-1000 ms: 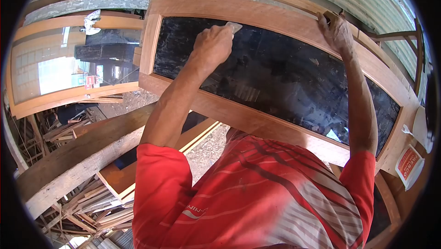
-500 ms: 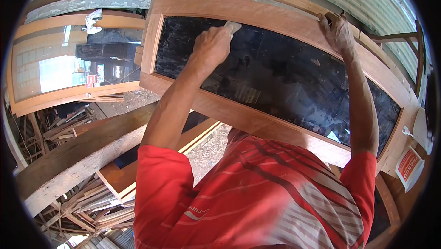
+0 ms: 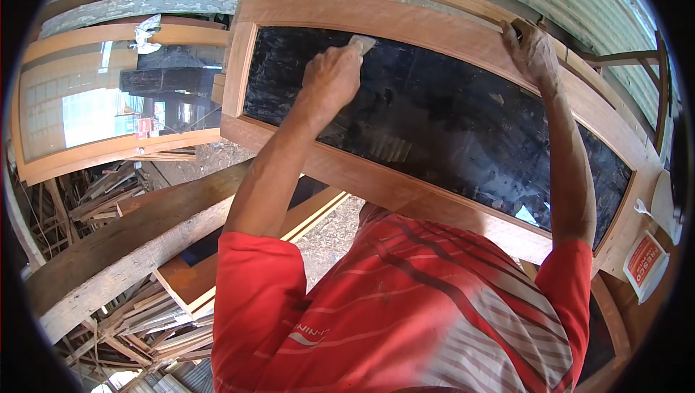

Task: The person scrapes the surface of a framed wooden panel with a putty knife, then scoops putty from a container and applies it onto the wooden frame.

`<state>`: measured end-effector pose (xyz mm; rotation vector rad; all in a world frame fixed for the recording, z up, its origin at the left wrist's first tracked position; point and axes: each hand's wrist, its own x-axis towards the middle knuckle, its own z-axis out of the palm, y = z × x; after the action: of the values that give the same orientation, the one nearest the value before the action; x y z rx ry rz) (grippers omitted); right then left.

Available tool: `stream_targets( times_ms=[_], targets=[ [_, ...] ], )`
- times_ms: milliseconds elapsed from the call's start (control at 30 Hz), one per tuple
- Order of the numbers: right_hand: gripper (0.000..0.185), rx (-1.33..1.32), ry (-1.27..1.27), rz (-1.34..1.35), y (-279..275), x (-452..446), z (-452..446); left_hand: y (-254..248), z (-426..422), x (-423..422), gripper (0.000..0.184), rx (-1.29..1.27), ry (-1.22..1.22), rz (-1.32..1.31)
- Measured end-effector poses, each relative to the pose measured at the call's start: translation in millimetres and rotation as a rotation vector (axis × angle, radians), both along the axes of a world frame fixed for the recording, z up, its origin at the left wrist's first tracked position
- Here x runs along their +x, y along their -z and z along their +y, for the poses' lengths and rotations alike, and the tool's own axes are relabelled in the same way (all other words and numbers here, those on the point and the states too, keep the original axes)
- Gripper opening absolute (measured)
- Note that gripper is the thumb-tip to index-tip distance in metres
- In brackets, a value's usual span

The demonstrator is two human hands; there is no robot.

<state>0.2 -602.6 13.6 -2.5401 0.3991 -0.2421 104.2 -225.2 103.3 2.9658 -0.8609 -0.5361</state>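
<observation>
A wooden frame (image 3: pixel 427 194) with a dark glass panel (image 3: pixel 434 118) lies in front of me; whitish smears mark the glass. My left hand (image 3: pixel 333 74) is closed around a small pale flat piece (image 3: pixel 367 44), perhaps a scraper or folded sandpaper. It is held against the glass near the panel's far edge, its inner end hidden by the fingers. At the far right side of the frame, my right hand (image 3: pixel 536 56) has its fingers curled over the outer edge. Something brownish shows by those fingertips, too small to name.
Left stands another glazed wooden frame (image 3: pixel 72 157) with a crumpled white cloth (image 3: pixel 148 34) on it. A thick timber beam (image 3: pixel 137 248) crosses above piled wood scraps (image 3: pixel 145 320). To the right are a white tub with a red label (image 3: pixel 646 266) and corrugated sheeting (image 3: pixel 579 2).
My left hand has shifted slightly left, carrying the pale piece along the glass. The right hand stays at the frame's edge.
</observation>
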Motion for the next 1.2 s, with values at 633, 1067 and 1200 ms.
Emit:
stream_targets(
  times_ms=[633,1067,1200],
  targets=[
    [0.042,0.049,-0.005,-0.004,-1.9,-1.1,-0.6,-8.4,6.5,-6.0,0.026,0.033,0.104,-0.013],
    [0.041,0.026,-0.005,0.041,-5.6,-0.3,2.8,-16.9,0.3,-4.9,0.025,0.025,0.073,0.016],
    [0.041,0.02,-0.004,0.027,-4.2,2.2,0.2,-5.9,4.9,-3.5,0.025,0.036,0.106,-0.02]
  ],
)
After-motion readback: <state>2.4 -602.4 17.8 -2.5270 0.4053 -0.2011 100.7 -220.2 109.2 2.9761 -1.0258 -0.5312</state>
